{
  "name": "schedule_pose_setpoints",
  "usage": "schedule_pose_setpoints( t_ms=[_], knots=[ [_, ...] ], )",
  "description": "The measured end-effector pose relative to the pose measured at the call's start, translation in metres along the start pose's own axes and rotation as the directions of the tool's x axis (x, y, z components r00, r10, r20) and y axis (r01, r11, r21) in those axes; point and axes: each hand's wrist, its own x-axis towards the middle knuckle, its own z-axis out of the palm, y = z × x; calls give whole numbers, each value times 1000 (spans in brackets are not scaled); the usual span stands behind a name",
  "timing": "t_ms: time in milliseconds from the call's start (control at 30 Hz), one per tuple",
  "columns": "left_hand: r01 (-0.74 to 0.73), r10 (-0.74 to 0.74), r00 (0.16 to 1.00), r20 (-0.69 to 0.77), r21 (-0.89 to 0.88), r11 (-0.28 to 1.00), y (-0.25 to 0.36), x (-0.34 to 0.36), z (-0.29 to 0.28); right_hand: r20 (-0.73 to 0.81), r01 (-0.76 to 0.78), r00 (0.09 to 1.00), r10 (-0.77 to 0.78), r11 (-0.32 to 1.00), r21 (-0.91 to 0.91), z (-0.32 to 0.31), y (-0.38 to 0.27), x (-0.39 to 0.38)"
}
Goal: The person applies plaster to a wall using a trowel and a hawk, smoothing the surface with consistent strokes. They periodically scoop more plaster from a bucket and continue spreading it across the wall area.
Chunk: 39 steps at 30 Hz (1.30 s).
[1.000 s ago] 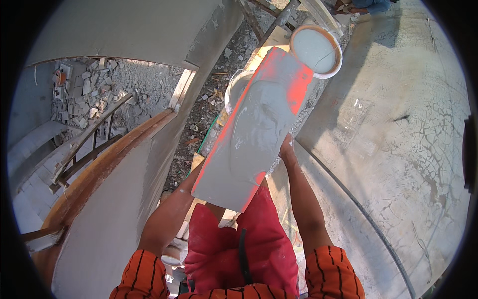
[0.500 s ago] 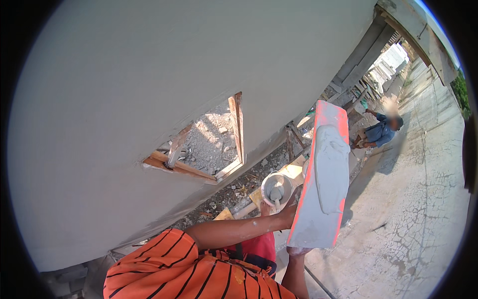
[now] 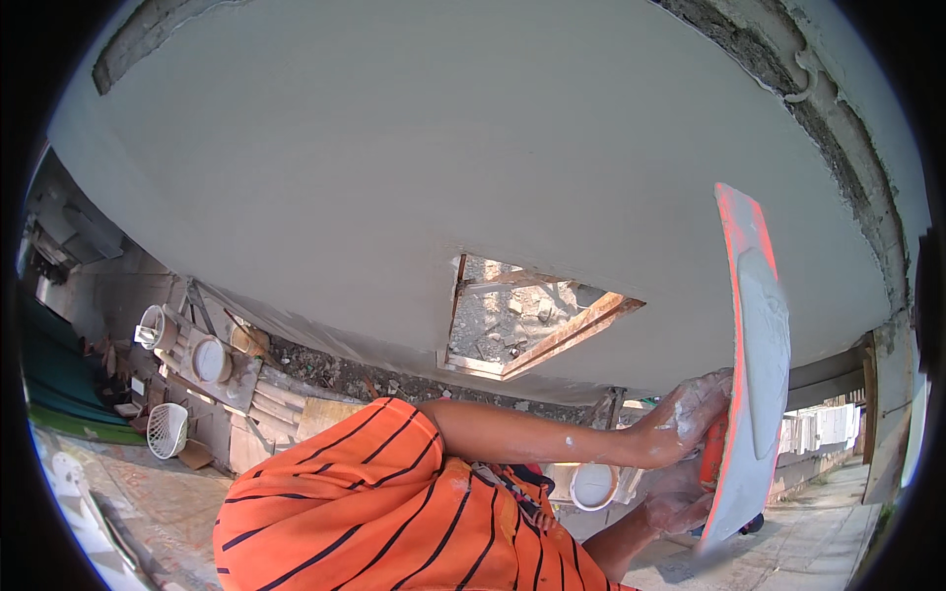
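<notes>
A long plastering float (image 3: 746,483) with an orange-red edge stands nearly upright at the right, seen partly edge-on. A thick mound of grey plaster (image 3: 766,355) lies along its outer face. My left hand (image 3: 690,419), smeared with plaster, is closed at the float's red handle on the near side. Below it, my right hand (image 3: 678,507) grips the float near its lower end; some of its fingers are hidden behind the board. Beyond the float spreads a smooth grey plastered wall (image 3: 345,187).
A wood-framed opening (image 3: 537,315) in the wall shows rubble behind. A pale bucket (image 3: 594,487) sits below my arms. To the left are another bucket (image 3: 211,361), a white basket (image 3: 168,430) and planks (image 3: 279,404). A rough concrete edge (image 3: 833,128) runs along the upper right.
My view has swung left, bringing the buckets and basket into sight. The float has shifted right in the picture and turned more edge-on. The co-worker seen earlier is now almost wholly out of sight.
</notes>
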Motion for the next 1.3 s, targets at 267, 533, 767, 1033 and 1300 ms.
schedule_pose_setpoints(
  t_ms=[267,533,767,1033,1300],
  knots=[
    [-301,361,852,-379,210,930,24,-52,-101,547,-219,836,47,942,253,122,69,6],
    [-359,281,714,-641,10,933,-27,-137,-232,848,-438,466,252,898,-26,203,197,-67],
    [-316,232,646,-727,21,948,-90,-161,-289,868,20,365,338,929,-370,210,208,-91],
    [-295,261,636,-726,83,952,-98,-156,-320,821,519,207,532,651,-553,241,130,-106],
    [39,226,609,-760,314,949,-52,-145,-305,973,838,136,188,501,-214,299,118,-136]
  ],
)
